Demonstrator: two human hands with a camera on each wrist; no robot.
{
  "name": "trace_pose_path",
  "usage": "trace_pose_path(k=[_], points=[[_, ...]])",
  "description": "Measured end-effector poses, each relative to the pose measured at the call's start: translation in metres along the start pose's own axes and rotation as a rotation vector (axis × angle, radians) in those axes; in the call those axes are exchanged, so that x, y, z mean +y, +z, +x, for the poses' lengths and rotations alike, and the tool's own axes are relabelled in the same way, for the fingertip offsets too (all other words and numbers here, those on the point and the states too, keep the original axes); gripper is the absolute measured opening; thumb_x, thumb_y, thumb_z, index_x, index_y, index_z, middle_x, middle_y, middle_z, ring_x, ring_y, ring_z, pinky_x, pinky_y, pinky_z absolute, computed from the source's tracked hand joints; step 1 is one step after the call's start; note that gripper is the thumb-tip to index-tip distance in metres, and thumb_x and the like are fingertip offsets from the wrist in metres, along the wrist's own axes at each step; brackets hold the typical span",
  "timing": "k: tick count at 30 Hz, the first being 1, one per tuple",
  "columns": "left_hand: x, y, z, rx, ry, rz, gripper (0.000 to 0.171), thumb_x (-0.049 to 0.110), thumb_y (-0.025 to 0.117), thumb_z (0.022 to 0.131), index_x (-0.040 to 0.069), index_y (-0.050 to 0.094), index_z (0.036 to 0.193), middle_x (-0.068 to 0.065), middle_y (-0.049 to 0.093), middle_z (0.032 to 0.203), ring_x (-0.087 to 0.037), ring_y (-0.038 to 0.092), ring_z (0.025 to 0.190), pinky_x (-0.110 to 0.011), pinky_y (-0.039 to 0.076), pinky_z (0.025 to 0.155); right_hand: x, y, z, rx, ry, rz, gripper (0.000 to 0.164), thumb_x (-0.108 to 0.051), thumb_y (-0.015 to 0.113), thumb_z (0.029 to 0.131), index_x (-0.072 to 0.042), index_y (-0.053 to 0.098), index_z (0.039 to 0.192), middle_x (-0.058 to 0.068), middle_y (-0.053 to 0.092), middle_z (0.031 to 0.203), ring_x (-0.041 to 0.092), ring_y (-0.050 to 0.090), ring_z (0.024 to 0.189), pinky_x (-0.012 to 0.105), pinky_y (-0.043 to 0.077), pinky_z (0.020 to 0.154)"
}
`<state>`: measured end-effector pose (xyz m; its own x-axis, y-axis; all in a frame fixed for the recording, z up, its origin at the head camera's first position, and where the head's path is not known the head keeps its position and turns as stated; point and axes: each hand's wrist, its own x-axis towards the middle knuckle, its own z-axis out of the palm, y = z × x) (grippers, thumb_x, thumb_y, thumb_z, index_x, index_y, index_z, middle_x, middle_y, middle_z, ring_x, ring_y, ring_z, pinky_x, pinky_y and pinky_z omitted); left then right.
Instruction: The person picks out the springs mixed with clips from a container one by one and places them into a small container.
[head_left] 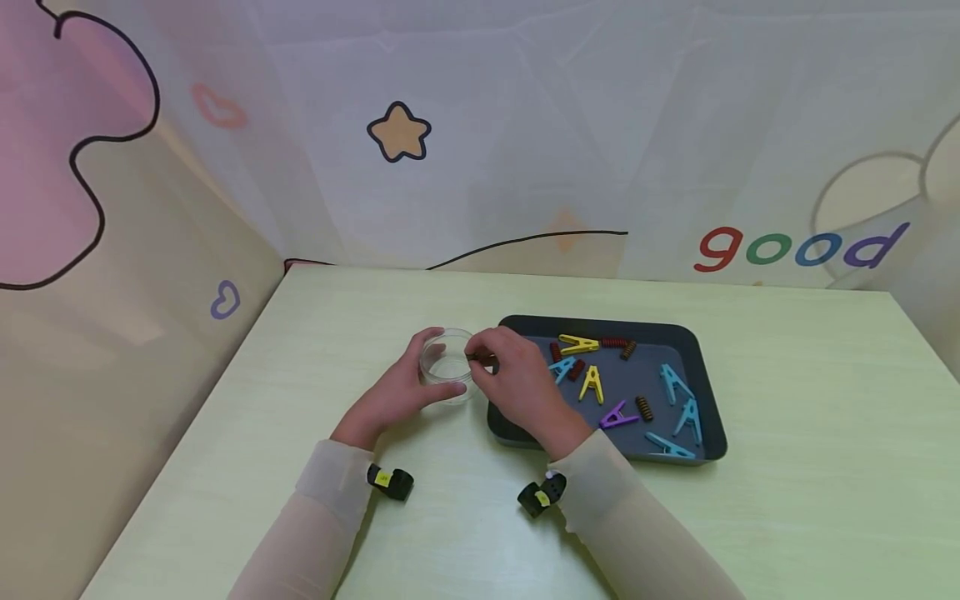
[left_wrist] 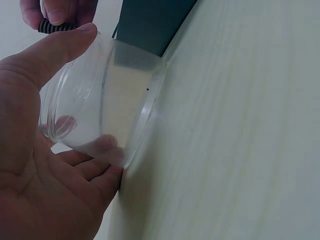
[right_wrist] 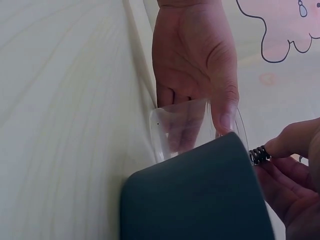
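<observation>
A clear plastic jar (left_wrist: 125, 95) without a lid stands on the table, left of the dark tray. My left hand (head_left: 405, 379) holds it, thumb on the near side and fingers curled round the far side. Between thumb and fingertips, my right hand (head_left: 521, 383) pinches a small dark coil spring (right_wrist: 259, 155) at the jar's rim. In the left wrist view the spring's coils show just beyond the left thumb (left_wrist: 65, 47). Through its clear wall the jar looks bare inside.
The dark grey tray (head_left: 708, 400) lies right of the jar, its raised wall close beside it. In it are yellow clips (head_left: 592, 384), blue clips (head_left: 687, 419), a purple clip (head_left: 618, 415), brown springs (head_left: 643, 407) and red springs (head_left: 613, 342). A printed cloth backdrop (head_left: 510, 150) hangs behind the table.
</observation>
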<state>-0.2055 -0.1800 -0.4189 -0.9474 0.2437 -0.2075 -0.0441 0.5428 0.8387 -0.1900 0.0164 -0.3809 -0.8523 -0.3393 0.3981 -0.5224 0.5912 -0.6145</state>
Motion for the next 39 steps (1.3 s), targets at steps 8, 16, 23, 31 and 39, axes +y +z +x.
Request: trace_pose_path(k=[8, 16, 23, 31, 39], points=[[0.0003, 0.0003, 0.0003, -0.002, -0.01, 0.013, 0.086, 0.056, 0.072, 0.067, 0.049, 0.015, 0.132, 0.007, 0.034, 0.143, -0.018, 0.039, 0.126, -0.043, 0.036, 0.097, -0.0002, 0.0006, 0.0, 0.007, -0.006, 0.012, 0.013, -0.013, 0.063, 0.084, -0.015, 0.061, 0.097, -0.003, 0.06, 0.094, 0.007, 0.062, 0.084, 0.021, 0.051, 0.076], [0.0005, -0.0003, -0.0004, 0.002, -0.007, 0.025, 0.09, 0.063, 0.07, 0.062, 0.048, 0.016, 0.132, 0.007, 0.035, 0.143, -0.018, 0.041, 0.125, -0.042, 0.038, 0.094, 0.0013, 0.002, 0.0009, 0.012, -0.002, 0.021, 0.013, -0.012, 0.064, 0.084, -0.015, 0.062, 0.096, -0.003, 0.06, 0.095, 0.007, 0.062, 0.086, 0.021, 0.052, 0.076], [0.0009, -0.0014, 0.0003, -0.021, -0.008, 0.022, 0.09, 0.057, 0.07, 0.067, 0.044, 0.014, 0.135, 0.005, 0.032, 0.145, -0.019, 0.036, 0.129, -0.045, 0.033, 0.1, 0.001, 0.0031, 0.0021, -0.002, 0.018, 0.024, 0.014, -0.014, 0.064, 0.084, -0.016, 0.062, 0.097, -0.004, 0.06, 0.095, 0.007, 0.061, 0.087, 0.021, 0.052, 0.075], [0.0048, -0.0025, -0.0019, -0.028, -0.007, 0.016, 0.088, 0.053, 0.071, 0.07, 0.043, 0.014, 0.136, 0.003, 0.032, 0.146, -0.02, 0.035, 0.131, -0.046, 0.031, 0.102, 0.0022, 0.0041, 0.0025, 0.008, 0.025, 0.024, 0.014, -0.015, 0.065, 0.083, -0.017, 0.063, 0.097, -0.004, 0.06, 0.095, 0.006, 0.061, 0.086, 0.021, 0.052, 0.074], [0.0, -0.0001, -0.0004, -0.003, -0.003, 0.007, 0.084, 0.05, 0.072, 0.07, 0.049, 0.015, 0.132, 0.007, 0.035, 0.144, -0.017, 0.035, 0.13, -0.046, 0.032, 0.101, 0.0032, 0.004, 0.0018, 0.017, 0.029, 0.018, 0.011, -0.015, 0.064, 0.084, -0.017, 0.064, 0.095, -0.004, 0.061, 0.094, 0.006, 0.059, 0.085, 0.021, 0.052, 0.074]])
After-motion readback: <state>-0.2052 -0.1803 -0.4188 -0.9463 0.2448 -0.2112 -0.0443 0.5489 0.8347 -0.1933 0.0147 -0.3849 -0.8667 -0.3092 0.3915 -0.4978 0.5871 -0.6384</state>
